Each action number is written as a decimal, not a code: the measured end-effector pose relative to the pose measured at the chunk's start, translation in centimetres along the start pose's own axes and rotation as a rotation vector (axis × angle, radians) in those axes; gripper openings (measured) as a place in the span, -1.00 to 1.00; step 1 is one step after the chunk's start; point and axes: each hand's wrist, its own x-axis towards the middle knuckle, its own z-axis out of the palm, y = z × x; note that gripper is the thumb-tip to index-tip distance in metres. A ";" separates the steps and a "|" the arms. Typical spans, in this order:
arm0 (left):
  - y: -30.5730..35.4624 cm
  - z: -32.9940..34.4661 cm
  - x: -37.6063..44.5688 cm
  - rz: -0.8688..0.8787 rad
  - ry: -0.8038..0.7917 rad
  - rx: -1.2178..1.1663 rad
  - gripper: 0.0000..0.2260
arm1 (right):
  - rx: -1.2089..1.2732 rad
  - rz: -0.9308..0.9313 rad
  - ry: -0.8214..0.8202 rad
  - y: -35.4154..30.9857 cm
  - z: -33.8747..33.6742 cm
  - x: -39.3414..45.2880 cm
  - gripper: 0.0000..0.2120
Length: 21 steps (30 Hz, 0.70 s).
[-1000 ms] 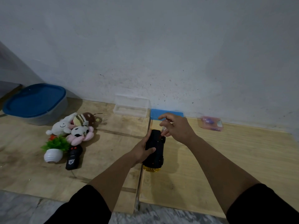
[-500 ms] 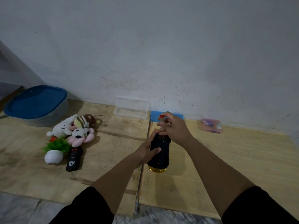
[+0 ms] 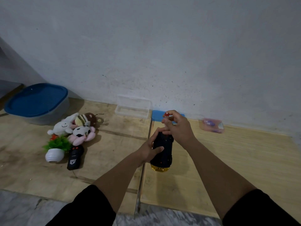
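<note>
A black toy car (image 3: 163, 150) with a yellow end stands nearly on end over the seam between two wooden boards. My left hand (image 3: 150, 148) grips its left side, thumb across the body. My right hand (image 3: 176, 128) is just above the car's top end and pinches a thin clear stick with a red tip (image 3: 166, 115) that points up from the fingers.
To the left lie several plush toys (image 3: 76, 127), a small plant in a white pot (image 3: 56, 148) and a black remote (image 3: 75, 158). A blue-lidded tub (image 3: 36, 101), a clear plastic box (image 3: 132, 106), a blue lid (image 3: 157, 115) and a pink packet (image 3: 211, 125) sit along the wall.
The car has been tipped more upright. My right hand has drawn the red-tipped stick up out of the car's top end, and more of it shows now.
</note>
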 end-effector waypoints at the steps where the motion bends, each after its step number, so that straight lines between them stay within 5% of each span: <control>1: 0.0 0.1 -0.1 -0.014 0.003 -0.004 -0.47 | 0.001 0.004 0.015 0.0 0.1 0.0 -0.91; 10: 0.6 0.3 -0.9 -0.008 -0.025 -0.022 -0.51 | 0.023 -0.025 -0.036 0.1 0.6 -0.6 -0.76; 15: 0.3 0.3 -1.1 -0.013 0.010 -0.001 -0.37 | -0.002 -0.015 0.082 0.3 0.1 -0.6 -0.93; 21: 0.2 0.1 -1.1 -0.031 0.024 0.008 -0.30 | -0.059 -0.055 0.055 0.4 -0.1 -0.9 -0.78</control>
